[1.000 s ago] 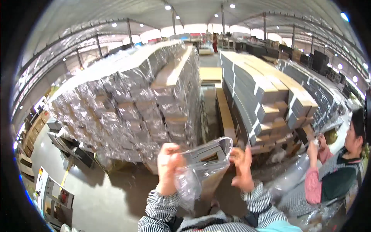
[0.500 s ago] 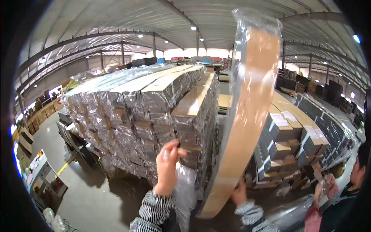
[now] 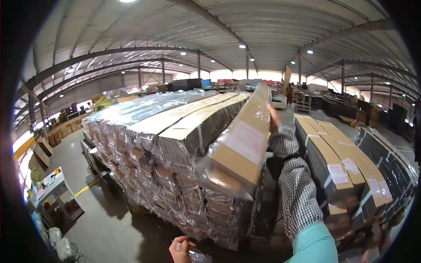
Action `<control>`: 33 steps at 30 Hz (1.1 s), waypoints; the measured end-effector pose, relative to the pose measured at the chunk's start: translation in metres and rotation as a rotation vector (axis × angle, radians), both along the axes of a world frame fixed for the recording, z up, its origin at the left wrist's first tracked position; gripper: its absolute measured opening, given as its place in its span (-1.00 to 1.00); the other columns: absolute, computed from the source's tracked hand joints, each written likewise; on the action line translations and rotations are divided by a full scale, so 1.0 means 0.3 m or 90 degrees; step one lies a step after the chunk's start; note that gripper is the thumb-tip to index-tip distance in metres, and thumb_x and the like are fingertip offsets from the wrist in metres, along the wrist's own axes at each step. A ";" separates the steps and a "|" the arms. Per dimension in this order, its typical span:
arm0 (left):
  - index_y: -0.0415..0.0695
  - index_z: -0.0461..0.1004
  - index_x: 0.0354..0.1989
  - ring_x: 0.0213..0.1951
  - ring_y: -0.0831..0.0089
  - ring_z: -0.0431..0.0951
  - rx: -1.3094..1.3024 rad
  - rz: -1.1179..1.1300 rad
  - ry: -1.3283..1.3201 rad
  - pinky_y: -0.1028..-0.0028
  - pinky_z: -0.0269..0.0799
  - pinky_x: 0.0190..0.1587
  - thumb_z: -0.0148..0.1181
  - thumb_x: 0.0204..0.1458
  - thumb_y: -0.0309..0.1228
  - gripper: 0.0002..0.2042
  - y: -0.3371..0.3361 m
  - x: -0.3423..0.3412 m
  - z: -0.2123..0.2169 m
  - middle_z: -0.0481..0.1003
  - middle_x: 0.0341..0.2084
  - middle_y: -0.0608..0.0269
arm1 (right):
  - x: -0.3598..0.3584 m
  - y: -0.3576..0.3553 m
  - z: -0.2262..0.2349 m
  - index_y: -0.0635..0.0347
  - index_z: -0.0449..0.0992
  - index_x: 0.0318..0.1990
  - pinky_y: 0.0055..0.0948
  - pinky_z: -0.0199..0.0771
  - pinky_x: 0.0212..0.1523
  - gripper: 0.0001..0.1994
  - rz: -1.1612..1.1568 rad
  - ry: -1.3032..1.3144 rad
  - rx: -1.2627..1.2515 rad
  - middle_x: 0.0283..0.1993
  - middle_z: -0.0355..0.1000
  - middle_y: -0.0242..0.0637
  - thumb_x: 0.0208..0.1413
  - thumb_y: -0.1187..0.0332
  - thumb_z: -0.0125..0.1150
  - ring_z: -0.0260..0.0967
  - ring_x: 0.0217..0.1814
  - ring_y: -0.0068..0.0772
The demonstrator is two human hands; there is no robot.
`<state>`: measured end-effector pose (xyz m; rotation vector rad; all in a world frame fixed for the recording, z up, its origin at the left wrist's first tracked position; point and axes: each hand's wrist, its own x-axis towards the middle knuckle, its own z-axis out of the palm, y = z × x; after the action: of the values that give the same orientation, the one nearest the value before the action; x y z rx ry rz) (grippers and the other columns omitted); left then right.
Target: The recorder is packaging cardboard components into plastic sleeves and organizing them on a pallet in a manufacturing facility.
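Observation:
A long brown cardboard package in clear plastic, with a pale label, lies lengthwise along the right edge of the wrapped stack. Its near end faces me. My right hand rests against the package's right side toward the far end, fingers stretched out along it; part of the hand is hidden behind the sleeve. Low in the view, apart from the stack, my left hand is closed on crumpled clear plastic film.
To the right stand strapped rows of long cardboard packages and a plastic-wrapped dark stack. A desk stands at the left, with plastic bags on the floor below. A co-worker's blurred arm shows at the lower right.
The package has gone from standing nearly upright to lying on the stack. My right hand has moved up and forward along it; my left hand has dropped to the lower edge.

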<state>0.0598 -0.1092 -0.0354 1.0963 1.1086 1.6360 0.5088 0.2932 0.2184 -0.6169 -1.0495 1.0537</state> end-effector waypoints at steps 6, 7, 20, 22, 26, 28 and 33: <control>-0.27 0.44 0.02 -0.33 0.55 0.48 0.015 -0.026 -0.038 0.57 0.40 -0.24 0.16 0.14 -0.52 -0.73 -0.027 0.080 -0.046 0.55 -0.30 0.25 | -0.321 -0.400 -0.368 0.27 0.43 0.17 -0.25 0.25 0.26 -0.53 -0.303 -0.290 0.249 0.29 0.34 -0.17 0.27 0.11 0.07 0.28 0.29 -0.16; -0.26 0.40 0.08 -0.26 0.52 0.47 0.004 -0.024 0.021 0.55 0.40 -0.18 0.20 0.09 -0.55 -0.65 -0.050 0.111 0.018 0.54 -0.23 0.23 | -0.366 -0.592 -0.366 0.32 0.44 0.14 -0.24 0.24 0.28 -0.55 -0.399 -0.373 0.290 0.28 0.34 -0.11 0.20 0.19 0.17 0.27 0.29 -0.11; -0.25 0.46 0.01 -0.34 0.64 0.44 0.157 -0.193 -0.015 0.64 0.30 -0.30 0.03 0.20 -0.56 -0.77 -0.182 0.210 0.022 0.58 -0.26 0.20 | 0.226 -1.416 -0.411 -0.03 0.56 0.02 0.16 0.17 0.14 -0.49 -0.935 -1.042 -0.154 0.17 0.32 -0.07 -0.08 -0.05 0.32 0.21 0.23 0.06; -0.21 0.47 -0.01 -0.47 0.76 0.31 0.161 -0.200 -0.040 0.68 0.23 -0.41 0.04 0.23 -0.54 -0.80 -0.232 0.261 0.069 0.59 -0.27 0.27 | 0.188 -1.395 -0.429 -0.04 0.56 0.03 0.17 0.16 0.15 -0.49 -0.951 -1.032 -0.181 0.21 0.29 -0.10 -0.10 -0.01 0.32 0.21 0.24 0.05; -0.19 0.45 0.03 -0.55 0.80 0.25 0.220 -0.260 -0.129 0.71 0.16 -0.51 -0.01 0.22 -0.58 -0.76 -0.318 0.274 0.161 0.58 -0.24 0.26 | 0.053 -1.568 -0.335 -0.05 0.56 0.04 0.20 0.12 0.19 -0.49 -0.872 -0.904 -0.279 0.32 0.24 -0.27 -0.14 0.06 0.30 0.16 0.30 0.02; -0.19 0.44 0.03 -0.58 0.79 0.23 0.233 -0.245 -0.160 0.72 0.14 -0.55 -0.04 0.24 -0.60 -0.76 -0.330 0.264 0.182 0.57 -0.25 0.25 | -0.025 -1.750 -0.361 0.06 0.56 0.02 0.16 0.13 0.19 -0.53 -0.906 -0.930 -0.184 0.30 0.27 -0.23 -0.09 0.11 0.29 0.16 0.30 0.00; -0.19 0.44 0.03 -0.58 0.81 0.19 0.255 -0.284 -0.225 0.72 0.12 -0.55 -0.02 0.25 -0.59 -0.78 -0.371 0.351 0.214 0.56 -0.25 0.26 | -0.395 -2.159 -0.468 0.23 0.53 -0.08 -0.14 0.27 0.12 -0.57 -0.759 -0.926 0.091 0.09 0.41 -0.18 0.02 0.09 0.34 0.31 0.18 -0.14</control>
<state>0.1650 -0.2204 0.0288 1.1422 0.2828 1.6321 0.3903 -0.3545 0.0781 -1.6779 -1.5276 -0.7142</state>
